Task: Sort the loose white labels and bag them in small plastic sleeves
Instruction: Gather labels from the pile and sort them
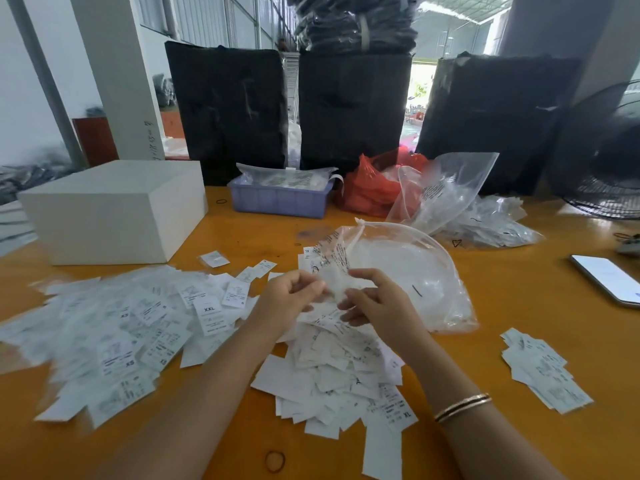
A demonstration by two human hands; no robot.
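Note:
Loose white labels lie in a wide heap (114, 327) on the left of the orange table and in a second pile (339, 372) under my wrists. My left hand (289, 299) and my right hand (375, 299) are raised over that pile, both pinching a small clear plastic sleeve (334, 268) with printed text between them. The sleeve is blurred, so I cannot tell what it holds. A larger clear zip bag (412, 268) lies just behind my hands. A small stack of labels (540, 368) sits at the right.
A white box (114, 209) stands at the back left. Behind are a lilac basket (277, 200), a red plastic bag (374, 188), clear bags (485, 216) and tall black bundles (349, 109). A phone (609, 278) and a fan (602, 157) are on the right. A rubber band (275, 460) lies near me.

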